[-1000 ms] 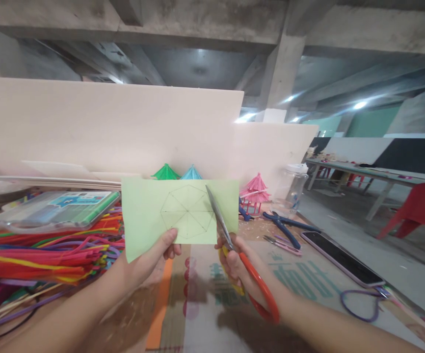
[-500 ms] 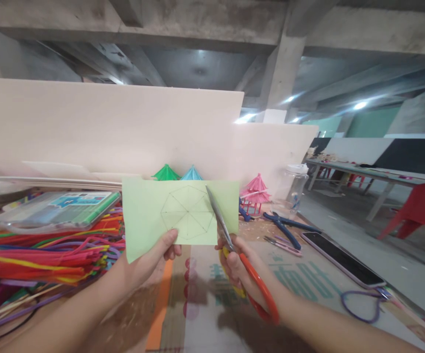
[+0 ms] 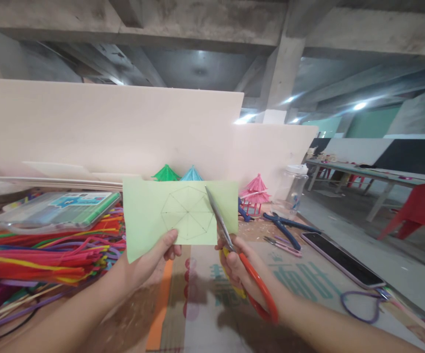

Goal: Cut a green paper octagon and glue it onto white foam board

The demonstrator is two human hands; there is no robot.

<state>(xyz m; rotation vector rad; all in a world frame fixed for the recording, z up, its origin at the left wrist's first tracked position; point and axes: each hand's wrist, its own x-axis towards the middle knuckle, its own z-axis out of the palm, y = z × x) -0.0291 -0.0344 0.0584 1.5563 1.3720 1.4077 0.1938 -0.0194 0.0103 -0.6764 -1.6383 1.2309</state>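
A light green sheet of paper (image 3: 144, 211) is held upright in front of me, with an octagon and its crossing lines drawn on it in pencil. My left hand (image 3: 166, 247) pinches its lower edge, thumb on the front. My right hand (image 3: 240, 257) grips scissors (image 3: 222, 223) with red and yellow handles. One blade lies across the front of the paper, just right of the octagon, tip near the top edge. The paper's lower edge is cut open at the blades, and the strip on the right sits behind them.
Pipe cleaners (image 3: 39, 255) and a marker case (image 3: 61, 208) lie at left. Behind the paper stand green (image 3: 166, 172) and blue (image 3: 193, 173) paper umbrellas. A pink pagoda-like model (image 3: 255, 191), pliers (image 3: 284, 228), a clear jar (image 3: 294, 189) and a phone (image 3: 343, 260) are at right.
Almost nothing differs. The paper has shifted very slightly, and both hands and the scissors stay in place.
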